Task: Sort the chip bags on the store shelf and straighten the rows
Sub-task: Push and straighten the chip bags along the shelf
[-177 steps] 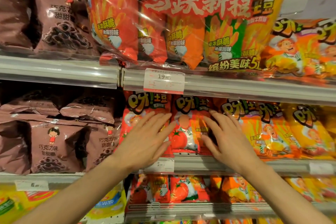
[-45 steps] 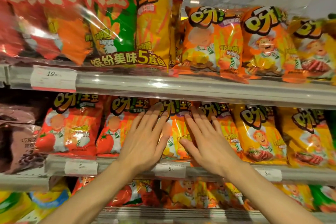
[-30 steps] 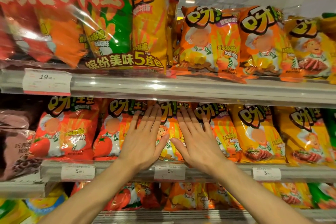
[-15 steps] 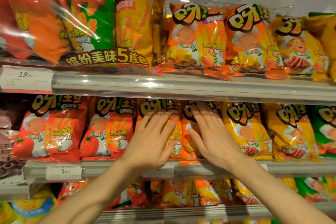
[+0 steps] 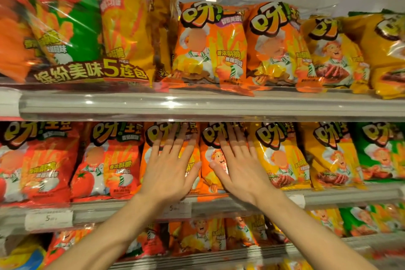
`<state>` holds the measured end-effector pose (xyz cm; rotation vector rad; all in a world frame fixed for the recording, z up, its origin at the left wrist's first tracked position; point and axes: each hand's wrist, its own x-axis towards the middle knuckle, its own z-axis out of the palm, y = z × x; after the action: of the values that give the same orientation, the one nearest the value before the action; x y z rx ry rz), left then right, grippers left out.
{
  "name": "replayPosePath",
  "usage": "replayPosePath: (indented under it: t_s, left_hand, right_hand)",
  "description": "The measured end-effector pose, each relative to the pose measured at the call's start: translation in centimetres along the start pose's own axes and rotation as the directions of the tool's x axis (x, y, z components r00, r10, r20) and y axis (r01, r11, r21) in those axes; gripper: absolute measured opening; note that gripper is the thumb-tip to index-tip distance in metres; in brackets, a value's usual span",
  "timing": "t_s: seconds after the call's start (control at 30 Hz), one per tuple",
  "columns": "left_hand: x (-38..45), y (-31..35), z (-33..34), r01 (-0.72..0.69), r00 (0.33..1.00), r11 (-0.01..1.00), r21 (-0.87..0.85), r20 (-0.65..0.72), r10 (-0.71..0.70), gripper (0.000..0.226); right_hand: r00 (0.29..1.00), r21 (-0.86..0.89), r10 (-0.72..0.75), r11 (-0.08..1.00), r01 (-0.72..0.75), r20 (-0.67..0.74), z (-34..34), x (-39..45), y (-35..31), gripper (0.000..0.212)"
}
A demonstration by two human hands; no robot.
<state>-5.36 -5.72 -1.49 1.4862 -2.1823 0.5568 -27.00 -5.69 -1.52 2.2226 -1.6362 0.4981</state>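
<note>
A: Starting from the left of the middle shelf rail, what is found?

B: Two red tomato bags are stood upright at the far left of that rail, their fronts fairly flush. Just right of them, the left hand is laid flat on an orange bag, fingers straight and spread, nothing gripped.

A: And past that?

B: A second orange bag is pressed by the right hand, likewise flat and open, thumbs nearly meeting above the rail's price tag. Further right along the rail, yellow bags are lined up, then a green bag at the far end.

A: What step is judged to be in hand?

B: The two orange bags seem to be being squared up, pushed back and levelled against their neighbours.

A: How should it be done well?

B: Pressure is best kept even and light, since air-filled bags can be crushed or made to slide sideways. Both palms should be eased in together so the faces end parallel to the rail, with the bottom seams seated behind it. The gap between the two orange bags should be closed without the yellow bags being shoved out of line.
</note>
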Motion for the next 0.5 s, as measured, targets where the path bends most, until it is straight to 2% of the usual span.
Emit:
replayPosePath:
  t_s: [0.2,0.37,0.5]
  left_hand:
    - [0.3,0.0,0.4,0.019,1.000,1.000,0.010,-0.019,-0.019,0.067]
    - [-0.1,-0.7,0.2,0.032,0.999,0.999,-0.016,-0.041,-0.033,0.065]
    - [-0.6,-1.5,0.6,0.046,0.998,0.999,0.002,-0.039,-0.046,0.066]
  right_hand:
    - [0.995,-0.009,0.091,0.996,-0.092,-0.046,0.7,-0.2,-1.3,0.075]
    - [0.998,-0.017,0.056,0.998,-0.057,-0.037,0.5,0.2,-0.6,0.077]
    - [0.995,-0.017,0.084,0.996,-0.085,-0.049,0.8,0.2,-1.1,0.076]
